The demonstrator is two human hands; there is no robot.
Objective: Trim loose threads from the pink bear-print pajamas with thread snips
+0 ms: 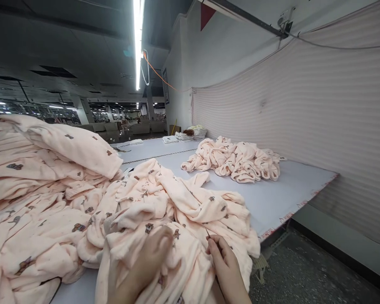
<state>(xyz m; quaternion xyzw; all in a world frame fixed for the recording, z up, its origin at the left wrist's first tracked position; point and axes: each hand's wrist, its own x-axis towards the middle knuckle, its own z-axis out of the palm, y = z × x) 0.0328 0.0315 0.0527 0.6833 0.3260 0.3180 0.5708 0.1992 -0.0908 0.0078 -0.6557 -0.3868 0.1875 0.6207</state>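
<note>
My left hand (145, 266): palm down, back toward me, blurred; my fingers bend forward and down with the tips hidden, so I cannot tell whether they are closed.
My left forearm: bare, rising from the bottom edge and leaning slightly right.
My right hand (223, 262): thumb side up, thumb and forefinger pinched together, other fingers curled in.
My right wrist: straight, rising from the bottom edge and leaning left.
Spacing: hands near each other, not touching.
</note>
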